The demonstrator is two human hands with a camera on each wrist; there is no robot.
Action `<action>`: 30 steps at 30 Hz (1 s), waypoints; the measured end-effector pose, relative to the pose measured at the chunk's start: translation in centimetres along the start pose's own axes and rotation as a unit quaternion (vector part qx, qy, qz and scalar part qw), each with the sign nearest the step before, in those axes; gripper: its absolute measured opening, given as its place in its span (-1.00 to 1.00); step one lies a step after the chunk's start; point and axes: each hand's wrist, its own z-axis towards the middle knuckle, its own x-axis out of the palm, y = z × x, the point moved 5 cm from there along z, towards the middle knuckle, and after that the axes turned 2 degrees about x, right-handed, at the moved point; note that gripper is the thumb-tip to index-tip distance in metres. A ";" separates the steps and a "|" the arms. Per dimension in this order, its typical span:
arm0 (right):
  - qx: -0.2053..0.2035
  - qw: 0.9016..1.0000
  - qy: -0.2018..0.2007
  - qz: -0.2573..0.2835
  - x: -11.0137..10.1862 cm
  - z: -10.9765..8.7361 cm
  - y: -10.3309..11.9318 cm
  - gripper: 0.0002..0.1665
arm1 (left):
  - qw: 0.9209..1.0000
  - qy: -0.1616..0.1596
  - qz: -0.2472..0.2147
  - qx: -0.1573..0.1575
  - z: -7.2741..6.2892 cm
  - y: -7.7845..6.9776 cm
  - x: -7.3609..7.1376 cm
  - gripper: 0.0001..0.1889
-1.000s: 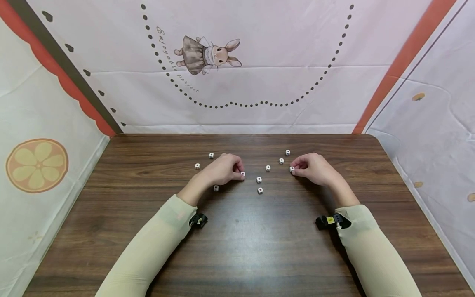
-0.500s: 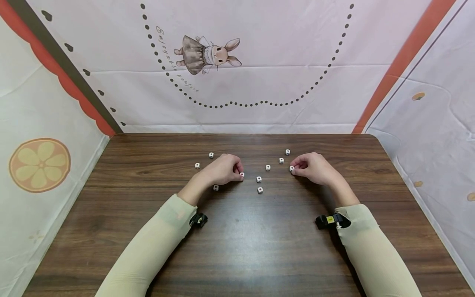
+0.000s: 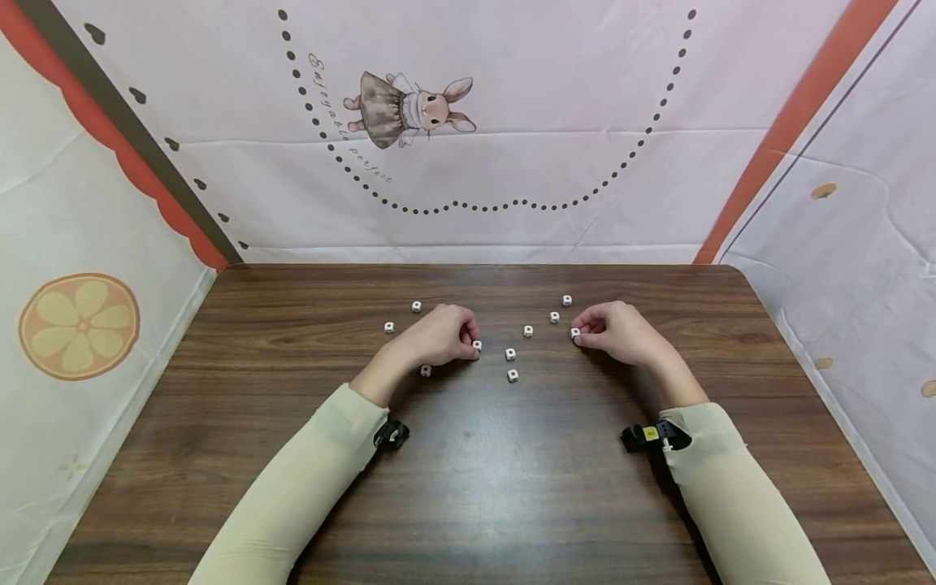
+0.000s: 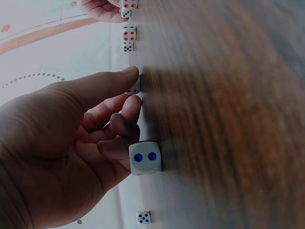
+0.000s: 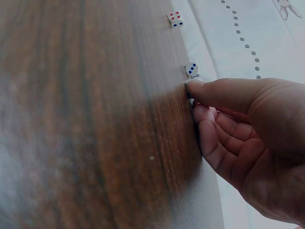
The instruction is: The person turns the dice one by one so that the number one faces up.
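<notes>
My left hand (image 3: 442, 333) pinches a small white die (image 3: 477, 346) low at the tabletop, left of centre. Its thumb and fingertips hide most of that die (image 4: 134, 88) in the left wrist view. Close beside the same hand stands a die with two blue pips (image 4: 145, 158). On the other side, my right hand (image 3: 621, 331) grips another white die (image 3: 575, 333) between thumb and fingers. In the right wrist view the right thumb (image 5: 224, 94) covers nearly all of it. Between the hands stand three dice, one of them (image 3: 510, 354) nearest the left fingertips.
Two dice lie beyond the left forearm, one of them (image 3: 416, 306) farther back. Past the right fingertips are two more, including the farthest one (image 3: 566, 301). The brown wooden table (image 3: 468, 487) ends at a printed cloth backdrop (image 3: 556, 162).
The die in my left fingers has shifted slightly toward the near side and left. My right hand keeps its place on its die, and the other dice have not moved.
</notes>
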 end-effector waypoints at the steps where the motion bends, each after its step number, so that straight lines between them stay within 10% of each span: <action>1: 0.000 1.000 0.000 0.000 0.0 0.0 0.0 -0.86 | 1.000 -0.001 0.000 0.000 0.0 0.0 0.0 -0.79; 30: 0.008 1.000 -0.006 0.025 -0.2 -0.2 0.2 -0.65 | 0.998 -0.050 -0.030 -0.003 -1.1 0.2 -1.8 -0.59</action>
